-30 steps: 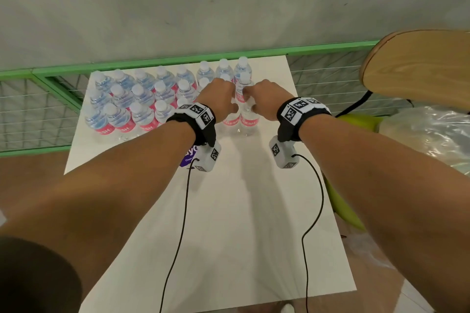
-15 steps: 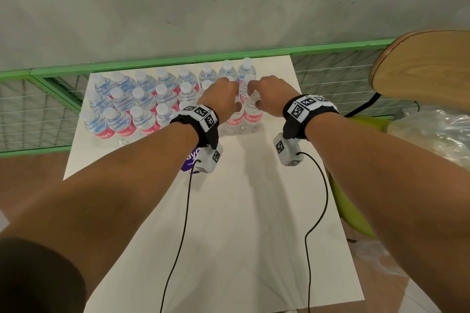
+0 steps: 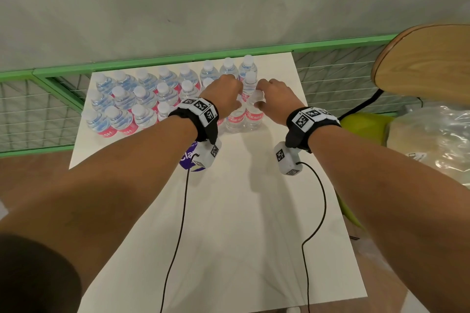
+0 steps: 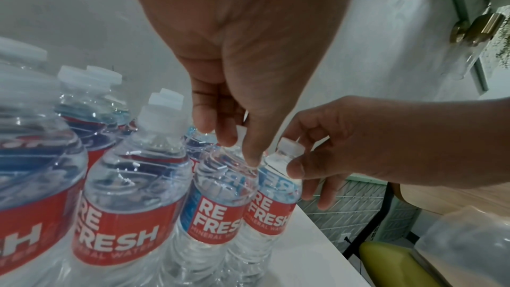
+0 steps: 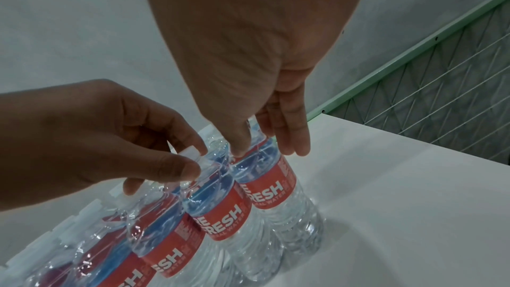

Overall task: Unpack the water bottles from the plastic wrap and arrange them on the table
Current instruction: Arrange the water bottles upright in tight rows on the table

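Several clear water bottles (image 3: 142, 99) with red labels and white caps stand in rows at the far end of the white table (image 3: 254, 236). Two more stand at the front right of the group. My left hand (image 3: 229, 99) pinches the neck of the left one (image 4: 218, 211), just under its cap, also visible in the right wrist view (image 5: 220, 211). My right hand (image 3: 262, 99) holds the top of the right one (image 3: 253, 115), thumb and fingers around its neck (image 5: 265, 169). Both bottles stand upright on the table, side by side and touching.
A green rail with wire mesh (image 3: 178, 61) runs behind the table, against a grey wall. At the right are a wooden chair seat (image 3: 427, 58), a yellow-green stool (image 3: 358, 122) and crumpled clear plastic wrap (image 3: 437, 140). A purple sticker (image 3: 187, 159) lies under my left wrist.
Hardly anything differs. Both hands stay on the tops of the two front bottles, which remain standing beside the rows.
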Tool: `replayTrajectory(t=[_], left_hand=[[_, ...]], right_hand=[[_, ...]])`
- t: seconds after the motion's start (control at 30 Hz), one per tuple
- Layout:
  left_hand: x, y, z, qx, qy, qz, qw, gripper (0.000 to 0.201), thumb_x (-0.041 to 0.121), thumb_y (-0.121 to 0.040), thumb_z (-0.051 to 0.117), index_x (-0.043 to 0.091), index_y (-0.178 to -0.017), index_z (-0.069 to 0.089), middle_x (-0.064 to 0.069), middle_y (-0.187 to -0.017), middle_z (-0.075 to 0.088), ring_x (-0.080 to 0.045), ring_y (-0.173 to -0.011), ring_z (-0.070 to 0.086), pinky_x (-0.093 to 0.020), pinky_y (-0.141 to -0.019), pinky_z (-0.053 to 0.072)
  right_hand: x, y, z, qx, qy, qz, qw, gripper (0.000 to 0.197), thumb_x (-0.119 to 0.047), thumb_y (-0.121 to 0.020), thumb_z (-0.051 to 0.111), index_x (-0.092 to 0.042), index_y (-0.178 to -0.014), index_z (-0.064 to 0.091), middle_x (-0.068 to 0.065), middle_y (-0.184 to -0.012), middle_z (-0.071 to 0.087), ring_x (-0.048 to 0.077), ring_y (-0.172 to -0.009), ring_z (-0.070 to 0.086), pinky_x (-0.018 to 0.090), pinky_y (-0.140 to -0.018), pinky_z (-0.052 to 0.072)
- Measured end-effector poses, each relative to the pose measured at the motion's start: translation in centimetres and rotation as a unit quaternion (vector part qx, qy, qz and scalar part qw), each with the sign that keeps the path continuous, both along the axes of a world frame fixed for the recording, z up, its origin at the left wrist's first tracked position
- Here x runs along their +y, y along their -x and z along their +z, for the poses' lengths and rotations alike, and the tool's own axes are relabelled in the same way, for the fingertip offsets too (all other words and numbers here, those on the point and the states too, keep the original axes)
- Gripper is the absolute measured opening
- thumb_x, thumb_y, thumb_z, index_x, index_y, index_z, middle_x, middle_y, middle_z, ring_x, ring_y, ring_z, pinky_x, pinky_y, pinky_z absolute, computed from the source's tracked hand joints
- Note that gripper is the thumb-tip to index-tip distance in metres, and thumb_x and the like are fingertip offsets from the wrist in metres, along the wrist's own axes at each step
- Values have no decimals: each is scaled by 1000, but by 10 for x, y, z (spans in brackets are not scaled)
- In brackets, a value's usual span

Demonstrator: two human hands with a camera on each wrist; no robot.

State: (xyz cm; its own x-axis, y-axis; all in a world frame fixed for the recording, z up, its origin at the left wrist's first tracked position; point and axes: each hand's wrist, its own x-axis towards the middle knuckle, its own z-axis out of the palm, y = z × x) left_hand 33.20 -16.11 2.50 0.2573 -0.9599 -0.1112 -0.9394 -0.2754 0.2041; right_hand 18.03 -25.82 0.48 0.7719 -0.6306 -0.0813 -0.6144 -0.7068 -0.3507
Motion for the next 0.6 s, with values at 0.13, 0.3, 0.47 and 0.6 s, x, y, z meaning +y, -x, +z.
replayTrajectory(t=[0.13, 0.3, 0.47, 0.6], left_hand=[[-1, -2, -2, -4, 8, -14, 1000, 31, 18, -89, 69, 9, -119, 66, -16, -114, 59, -34, -102, 59, -35, -78, 46], [0, -7, -4, -2, 15, -34, 999, 30, 17, -89, 68, 10, -118, 66, -15, -113, 59, -33, -101, 59, -33, -77, 44], [6, -12, -10, 13, 32, -41, 999, 32, 24, -90, 67, 11, -120, 64, -12, -112, 57, -31, -103, 56, -32, -77, 40], [14, -13, -13, 45, 68, -34, 996, 40, 33, -93, 64, 11, -126, 61, -10, -115, 57, -27, -100, 57, -32, -80, 42]], right_hand=[[-1, 0, 0, -5, -11, -2, 1000, 41, -26, -91, 65, -13, -128, 52, 14, -111, 58, 34, -107, 54, 40, -88, 46], [-1, -1, 1, -6, -19, -9, 1000, 40, -26, -90, 65, -16, -128, 54, 12, -110, 59, 32, -106, 55, 40, -89, 47], [5, -1, -2, -5, -9, -17, 1000, 38, -25, -91, 63, -15, -127, 54, 11, -111, 57, 31, -103, 56, 39, -87, 46], [7, 0, -4, -6, -8, -24, 1000, 36, -24, -92, 61, -12, -126, 52, 13, -114, 55, 34, -103, 57, 42, -87, 49]])
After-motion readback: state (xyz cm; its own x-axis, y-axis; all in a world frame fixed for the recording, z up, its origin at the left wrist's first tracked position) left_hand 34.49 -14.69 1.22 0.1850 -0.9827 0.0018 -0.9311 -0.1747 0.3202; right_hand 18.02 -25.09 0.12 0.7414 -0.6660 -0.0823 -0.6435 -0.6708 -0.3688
